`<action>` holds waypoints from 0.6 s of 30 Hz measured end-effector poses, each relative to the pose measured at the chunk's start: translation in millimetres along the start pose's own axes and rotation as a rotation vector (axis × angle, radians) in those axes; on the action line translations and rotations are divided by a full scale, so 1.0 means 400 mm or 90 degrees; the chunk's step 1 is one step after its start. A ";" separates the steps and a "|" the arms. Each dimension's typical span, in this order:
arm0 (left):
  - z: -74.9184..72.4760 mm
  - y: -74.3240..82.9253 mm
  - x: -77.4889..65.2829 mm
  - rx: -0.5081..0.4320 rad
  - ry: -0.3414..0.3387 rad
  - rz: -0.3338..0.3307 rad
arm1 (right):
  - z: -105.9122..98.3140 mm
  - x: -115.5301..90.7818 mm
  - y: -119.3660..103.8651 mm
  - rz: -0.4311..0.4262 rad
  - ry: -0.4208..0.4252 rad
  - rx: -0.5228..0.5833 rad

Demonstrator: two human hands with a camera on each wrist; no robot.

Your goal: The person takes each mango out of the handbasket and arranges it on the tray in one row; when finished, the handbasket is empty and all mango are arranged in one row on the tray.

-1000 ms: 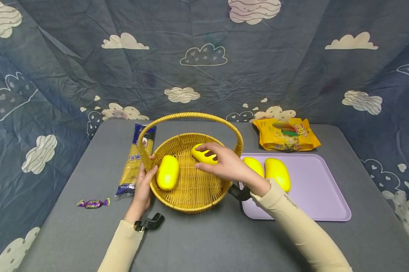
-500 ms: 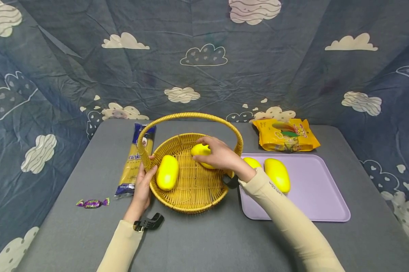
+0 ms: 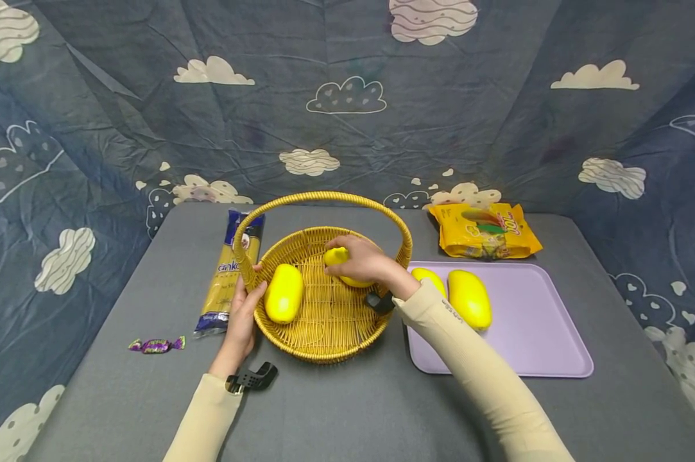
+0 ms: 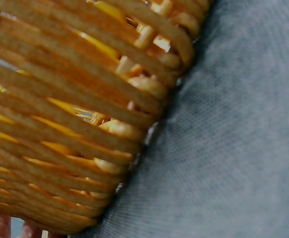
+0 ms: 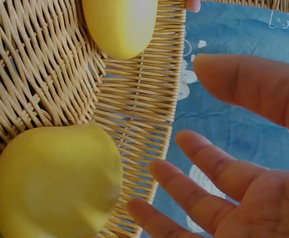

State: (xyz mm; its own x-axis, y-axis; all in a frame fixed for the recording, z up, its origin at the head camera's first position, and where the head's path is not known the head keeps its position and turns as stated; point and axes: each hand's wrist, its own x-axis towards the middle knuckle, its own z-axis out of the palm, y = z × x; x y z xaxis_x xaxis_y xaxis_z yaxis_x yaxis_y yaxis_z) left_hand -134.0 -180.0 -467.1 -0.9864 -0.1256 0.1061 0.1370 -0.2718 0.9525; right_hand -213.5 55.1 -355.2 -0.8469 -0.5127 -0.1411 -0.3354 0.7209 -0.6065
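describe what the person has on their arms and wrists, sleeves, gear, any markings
Both arms wear long, close-fitting cream sleeves that end at the wrist, leaving the left hand and right hand bare. A small black clip-like device is strapped at the left wrist, and a similar black one sits at the right wrist. The right sleeve carries a short line of small dark lettering, too small to read.

Yellow mango (image 3: pixel 343 265) inside wicker basket (image 3: pixel 324 333)
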 end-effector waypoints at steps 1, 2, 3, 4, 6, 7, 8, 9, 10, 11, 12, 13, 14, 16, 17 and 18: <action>0.000 0.000 0.000 0.000 0.000 -0.001 | 0.000 0.001 0.001 0.000 -0.003 0.000; 0.000 0.000 0.000 -0.001 0.000 -0.002 | 0.001 0.002 0.003 -0.001 -0.006 0.002; 0.001 0.001 0.001 -0.001 0.001 -0.003 | 0.001 0.004 0.004 -0.001 -0.009 0.003; 0.001 0.001 0.001 -0.001 0.001 -0.004 | 0.003 0.005 0.006 -0.001 -0.011 0.002; 0.001 0.001 0.001 -0.001 0.003 -0.006 | 0.005 0.007 0.009 0.008 -0.018 0.002; 0.001 0.001 0.001 -0.001 0.003 -0.006 | 0.006 0.009 0.010 0.013 -0.021 0.001; 0.001 0.001 0.001 -0.001 0.004 -0.006 | 0.007 0.010 0.011 0.017 -0.023 -0.001; 0.001 0.002 0.001 -0.002 0.004 -0.007 | 0.009 0.011 0.012 0.021 -0.023 -0.003; 0.002 0.002 0.001 -0.003 0.005 -0.007 | 0.010 0.013 0.013 0.024 -0.023 -0.003; 0.002 0.002 0.001 -0.003 0.006 -0.008 | 0.012 0.014 0.014 0.029 -0.025 -0.002; 0.002 0.002 0.001 -0.004 0.006 -0.008 | 0.013 0.015 0.015 0.034 -0.025 -0.002; 0.002 0.003 0.001 -0.004 0.007 -0.009 | 0.015 0.017 0.017 0.037 -0.025 -0.003; 0.001 0.003 0.001 -0.004 0.006 -0.010 | 0.017 0.018 0.018 0.038 -0.024 -0.006; 0.001 0.002 0.001 -0.002 0.006 -0.011 | 0.021 0.022 0.021 0.041 -0.023 -0.016; 0.000 0.002 0.001 -0.001 0.006 -0.011 | 0.022 0.024 0.023 0.042 -0.024 -0.022; 0.000 0.002 0.001 0.001 0.005 -0.011 | 0.023 0.026 0.024 0.041 -0.022 -0.028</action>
State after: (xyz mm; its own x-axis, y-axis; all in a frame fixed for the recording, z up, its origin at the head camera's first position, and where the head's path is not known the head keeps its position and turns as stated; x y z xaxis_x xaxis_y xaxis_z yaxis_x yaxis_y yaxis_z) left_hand -134.3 -180.4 -466.4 -0.9878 -0.1291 0.0874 0.1200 -0.2726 0.9546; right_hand -221.6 52.5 -369.7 -0.8526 -0.4804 -0.2057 -0.2996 0.7719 -0.5607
